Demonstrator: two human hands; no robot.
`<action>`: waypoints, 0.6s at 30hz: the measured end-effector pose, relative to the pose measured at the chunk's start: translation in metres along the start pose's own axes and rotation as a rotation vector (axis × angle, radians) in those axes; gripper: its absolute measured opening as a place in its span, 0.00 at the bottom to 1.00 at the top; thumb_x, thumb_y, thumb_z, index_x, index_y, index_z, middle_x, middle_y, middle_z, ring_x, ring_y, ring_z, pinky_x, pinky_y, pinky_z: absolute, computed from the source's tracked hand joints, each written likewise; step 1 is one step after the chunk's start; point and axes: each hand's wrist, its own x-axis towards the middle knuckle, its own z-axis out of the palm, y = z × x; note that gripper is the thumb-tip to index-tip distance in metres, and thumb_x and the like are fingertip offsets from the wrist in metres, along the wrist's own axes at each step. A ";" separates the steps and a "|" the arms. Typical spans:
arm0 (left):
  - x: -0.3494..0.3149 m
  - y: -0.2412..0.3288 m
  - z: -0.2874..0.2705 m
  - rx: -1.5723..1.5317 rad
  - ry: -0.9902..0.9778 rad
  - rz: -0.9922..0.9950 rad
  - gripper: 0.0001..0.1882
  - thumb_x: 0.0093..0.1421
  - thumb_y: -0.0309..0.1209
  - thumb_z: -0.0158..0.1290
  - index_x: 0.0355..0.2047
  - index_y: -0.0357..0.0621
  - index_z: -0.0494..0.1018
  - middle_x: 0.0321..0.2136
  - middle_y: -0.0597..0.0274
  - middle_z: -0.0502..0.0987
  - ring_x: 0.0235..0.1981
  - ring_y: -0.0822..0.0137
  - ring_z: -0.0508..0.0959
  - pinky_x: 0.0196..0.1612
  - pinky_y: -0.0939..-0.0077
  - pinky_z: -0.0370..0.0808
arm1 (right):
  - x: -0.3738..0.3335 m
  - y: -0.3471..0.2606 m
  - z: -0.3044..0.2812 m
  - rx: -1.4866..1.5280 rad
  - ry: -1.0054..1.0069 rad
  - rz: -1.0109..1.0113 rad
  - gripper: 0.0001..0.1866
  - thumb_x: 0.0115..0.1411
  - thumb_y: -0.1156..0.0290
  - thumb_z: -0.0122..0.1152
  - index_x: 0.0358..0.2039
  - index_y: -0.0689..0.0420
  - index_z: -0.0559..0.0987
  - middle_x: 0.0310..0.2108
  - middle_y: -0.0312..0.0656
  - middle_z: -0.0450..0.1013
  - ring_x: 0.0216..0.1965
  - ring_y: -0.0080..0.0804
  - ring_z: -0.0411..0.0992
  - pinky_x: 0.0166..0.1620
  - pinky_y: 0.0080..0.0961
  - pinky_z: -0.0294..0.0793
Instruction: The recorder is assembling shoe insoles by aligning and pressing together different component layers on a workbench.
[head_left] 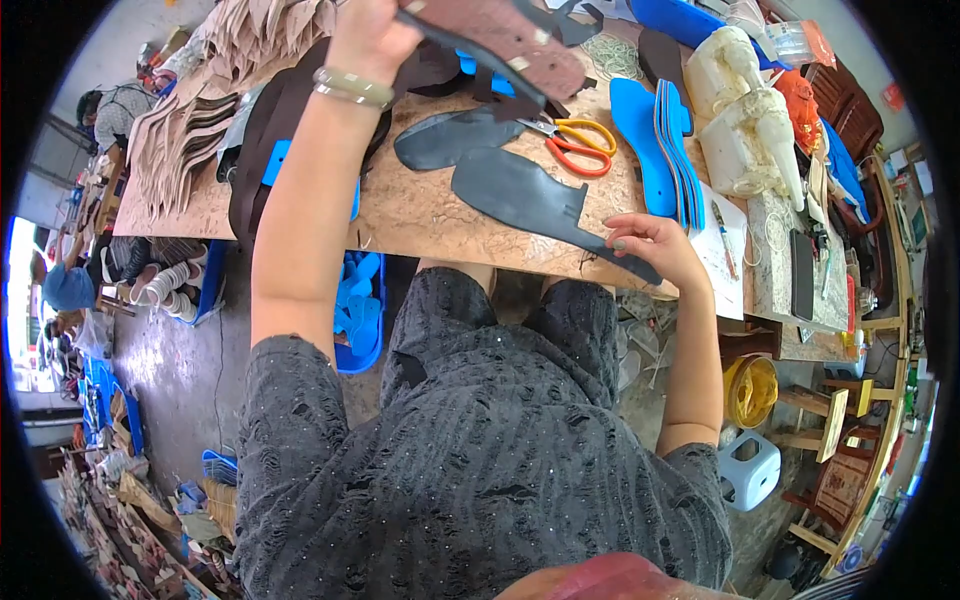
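Note:
My left hand, with a pale bangle at its wrist, is closed on the edge of a reddish-brown, dark-edged shoe-sole piece raised over the far side of the table. My right hand is at the near table edge, its fingers loosely bent and apart over the narrow end of a flat black sole-shaped piece. That piece has small notched tabs on one side. A second black piece lies beyond it. Scissors with one yellow and one red handle rest open beside them.
A stack of blue sole pieces stands right of the scissors. Glue-stained white jugs are farther right, near a pen on paper. Beige cut pieces and dark sheets are at left. A blue bin sits below the table.

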 end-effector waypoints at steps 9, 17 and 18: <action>0.098 0.007 -0.006 -0.066 0.048 0.195 0.10 0.67 0.33 0.48 0.43 0.42 0.72 0.41 0.58 0.78 0.43 0.58 0.78 0.50 0.60 0.76 | -0.019 -0.006 0.012 -0.263 0.395 -0.177 0.14 0.55 0.75 0.64 0.43 0.60 0.80 0.34 0.40 0.80 0.37 0.29 0.77 0.43 0.25 0.74; 0.025 -0.013 0.060 0.174 -0.348 0.265 0.20 0.65 0.38 0.52 0.53 0.42 0.68 0.47 0.62 0.76 0.48 0.63 0.76 0.53 0.64 0.73 | 0.004 -0.069 0.020 -0.151 0.832 -0.640 0.30 0.48 0.75 0.70 0.53 0.56 0.74 0.54 0.42 0.71 0.54 0.33 0.68 0.58 0.30 0.65; 0.009 -0.030 0.058 0.159 -0.331 0.165 0.21 0.64 0.38 0.52 0.54 0.41 0.67 0.48 0.63 0.75 0.49 0.63 0.75 0.54 0.64 0.72 | 0.008 -0.083 0.022 -0.084 0.827 -0.722 0.34 0.45 0.74 0.72 0.55 0.56 0.73 0.55 0.43 0.69 0.56 0.35 0.66 0.60 0.32 0.62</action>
